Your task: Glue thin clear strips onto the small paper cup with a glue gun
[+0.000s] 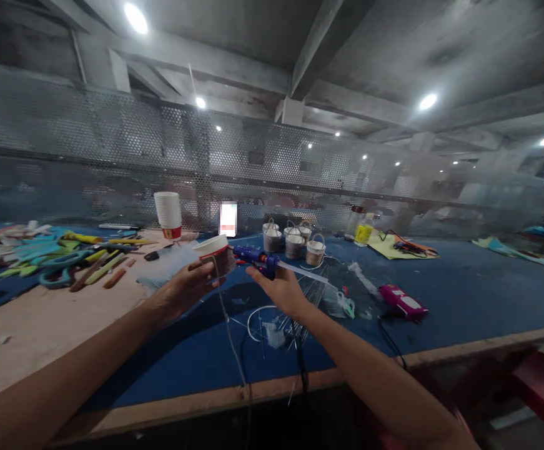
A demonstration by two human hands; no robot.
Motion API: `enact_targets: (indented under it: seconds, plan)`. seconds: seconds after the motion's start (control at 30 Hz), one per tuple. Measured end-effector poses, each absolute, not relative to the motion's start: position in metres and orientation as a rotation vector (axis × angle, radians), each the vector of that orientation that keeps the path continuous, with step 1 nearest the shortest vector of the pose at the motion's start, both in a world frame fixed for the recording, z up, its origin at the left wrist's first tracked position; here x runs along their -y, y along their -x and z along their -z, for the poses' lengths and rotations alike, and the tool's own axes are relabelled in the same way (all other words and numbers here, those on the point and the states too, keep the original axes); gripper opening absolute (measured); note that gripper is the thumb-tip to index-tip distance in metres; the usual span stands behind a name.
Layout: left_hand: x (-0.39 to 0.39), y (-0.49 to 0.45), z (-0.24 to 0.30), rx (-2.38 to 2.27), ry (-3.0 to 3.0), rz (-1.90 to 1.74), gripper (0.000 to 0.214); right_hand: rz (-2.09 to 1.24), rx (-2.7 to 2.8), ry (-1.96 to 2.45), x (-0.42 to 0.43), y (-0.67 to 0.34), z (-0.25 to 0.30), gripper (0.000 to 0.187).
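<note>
My left hand (183, 291) is closed around a paper cup (210, 246), tilted, with a white rim and a red band. Cord covers part of the cup's side, and a loose length of cord (227, 328) hangs from it past the table's front edge. A blue hot glue gun (251, 254) is gripped in my right hand (281, 292), its nozzle pointing at the cup and close to it. Whether the tip touches the cup I cannot tell. Out of the gun's back end sticks a long clear glue stick (306, 274).
Small cord-wrapped buckets with handles (294, 242) stand at the back beyond the gun. A stack of paper cups (167, 211), scissors (59, 270) and paper scraps lie left. Thin wires (300, 312) lie ahead; a magenta device (403, 302) and yellow-labelled bottle (364, 230) are right.
</note>
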State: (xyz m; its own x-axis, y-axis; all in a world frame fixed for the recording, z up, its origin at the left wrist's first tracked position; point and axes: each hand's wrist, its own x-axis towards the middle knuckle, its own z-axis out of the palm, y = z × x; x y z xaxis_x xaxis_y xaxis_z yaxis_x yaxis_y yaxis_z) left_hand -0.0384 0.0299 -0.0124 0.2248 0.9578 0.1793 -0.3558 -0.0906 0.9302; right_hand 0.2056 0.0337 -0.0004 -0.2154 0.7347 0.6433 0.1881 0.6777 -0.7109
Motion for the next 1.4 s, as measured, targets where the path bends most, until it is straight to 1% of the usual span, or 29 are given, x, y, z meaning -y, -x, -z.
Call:
enact_targets:
  seconds: [0.13,0.33,0.6,0.8,1.23,1.4]
  plan:
    - [-0.031,0.041,0.014,-0.672,-1.148,-1.238,0.042,-0.636,1.745,0.771,-0.033,-0.205,-0.001,0.035]
    - [-0.028,0.039,0.01,-0.687,-1.107,-1.257,0.044,-0.67,1.748,0.791,-0.031,-0.207,-0.006,0.034]
    - [-0.024,0.036,0.007,-0.635,-1.091,-1.282,0.042,-0.797,1.706,0.755,-0.024,-0.205,-0.012,0.034]
    - [-0.022,0.036,0.005,-0.64,-1.052,-1.297,0.043,-0.846,1.684,0.792,-0.023,-0.204,-0.01,0.04]
    - [-0.025,0.037,0.006,-0.556,-1.033,-1.264,0.041,-0.877,1.684,0.872,-0.03,-0.21,-0.01,0.04]
    - [-0.023,0.036,0.004,-0.578,-0.983,-1.261,0.042,-0.901,1.678,0.954,-0.036,-0.211,-0.006,0.047]
